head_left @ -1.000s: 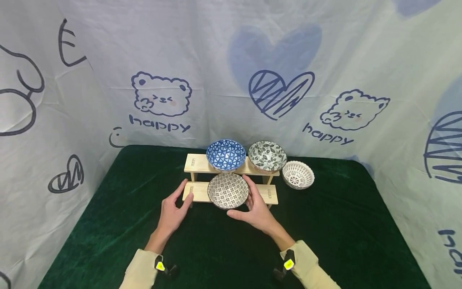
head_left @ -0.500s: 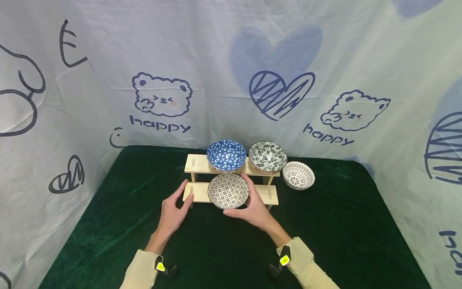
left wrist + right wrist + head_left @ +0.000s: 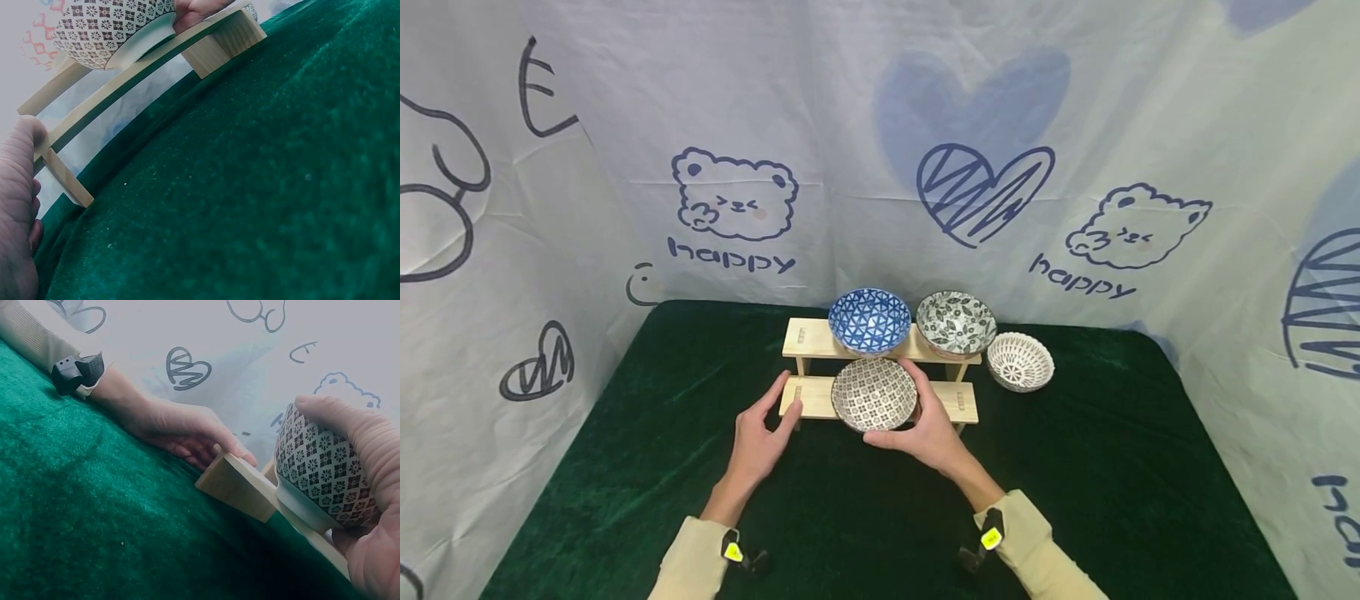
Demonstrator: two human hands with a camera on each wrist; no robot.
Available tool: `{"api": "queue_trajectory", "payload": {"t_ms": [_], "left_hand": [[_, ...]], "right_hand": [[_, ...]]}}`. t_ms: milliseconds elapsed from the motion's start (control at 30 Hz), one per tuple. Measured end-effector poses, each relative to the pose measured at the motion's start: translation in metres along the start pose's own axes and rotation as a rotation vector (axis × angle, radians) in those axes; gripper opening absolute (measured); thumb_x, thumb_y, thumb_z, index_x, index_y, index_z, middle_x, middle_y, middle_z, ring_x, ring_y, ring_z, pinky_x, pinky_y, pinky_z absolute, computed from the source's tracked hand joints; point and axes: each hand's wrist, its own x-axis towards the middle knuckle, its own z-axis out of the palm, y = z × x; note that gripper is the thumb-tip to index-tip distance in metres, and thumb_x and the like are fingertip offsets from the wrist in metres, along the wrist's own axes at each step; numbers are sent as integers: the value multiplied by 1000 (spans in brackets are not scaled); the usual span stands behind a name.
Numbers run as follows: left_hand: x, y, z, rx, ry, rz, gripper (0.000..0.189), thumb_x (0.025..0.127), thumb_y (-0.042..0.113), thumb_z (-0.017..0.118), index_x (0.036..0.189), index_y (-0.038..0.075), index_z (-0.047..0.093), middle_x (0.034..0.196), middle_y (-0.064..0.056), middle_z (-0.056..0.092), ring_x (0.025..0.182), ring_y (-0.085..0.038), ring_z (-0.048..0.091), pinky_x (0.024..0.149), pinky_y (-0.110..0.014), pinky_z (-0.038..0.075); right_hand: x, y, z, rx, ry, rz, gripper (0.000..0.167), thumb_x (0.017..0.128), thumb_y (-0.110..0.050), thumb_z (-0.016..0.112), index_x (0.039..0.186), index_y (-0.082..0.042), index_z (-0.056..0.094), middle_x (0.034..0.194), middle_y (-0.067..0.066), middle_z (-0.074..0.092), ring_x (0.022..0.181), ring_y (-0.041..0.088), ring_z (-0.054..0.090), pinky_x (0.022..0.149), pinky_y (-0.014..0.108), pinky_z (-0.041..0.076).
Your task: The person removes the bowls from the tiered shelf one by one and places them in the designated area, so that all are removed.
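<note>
Bowls (image 3: 874, 395) four, shelves (image 3: 816, 398) two, hands (image 3: 931, 432) two

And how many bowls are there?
4. The blue bowl and leafy bowl sit on the upper shelf; the brown-patterned bowl is on the lower shelf, gripped by the right hand; the white bowl is on the green cloth. I see no others.
</note>
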Motion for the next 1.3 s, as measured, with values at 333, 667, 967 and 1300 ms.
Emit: {"api": "queue_trajectory", "payload": {"t_ms": [333, 667, 967, 1300], "left_hand": [[0, 1, 0, -1, 0, -4, 58, 104, 31, 66, 155, 8, 50, 158, -5, 51, 145, -25, 49, 120, -53, 38], [0, 1, 0, 4, -16, -4, 58, 105, 33, 65, 156, 8, 49, 159, -7, 49, 146, -27, 49, 120, -53, 38], [1, 0, -1, 10, -27, -14, 59, 105, 34, 64, 157, 10, 48, 160, -5, 48, 147, -27, 47, 121, -53, 37], [0, 0, -1, 5, -15, -1, 59, 105, 32, 65, 156, 8, 49, 159, -5, 49, 146, -25, 48, 120, -51, 38]], "right_hand": [[-2, -2, 3, -91, 22, 19, 117, 74, -21, 96, 165, -22, 22, 164, 6, 35, 149, 29, 38, 125, 54, 26], [-3, 1, 6, -98, 84, -3, 116, 71, -18, 97, 163, -20, 27, 162, 7, 38, 147, 28, 41, 123, 51, 31], [-8, 3, 7, -70, 127, -21, 112, 72, -11, 95, 163, -17, 30, 163, 8, 37, 146, 30, 42, 122, 48, 35], [-18, -1, 0, -66, 151, -40, 113, 71, -13, 97, 162, -16, 31, 160, 11, 42, 142, 34, 46, 120, 45, 40]]}}
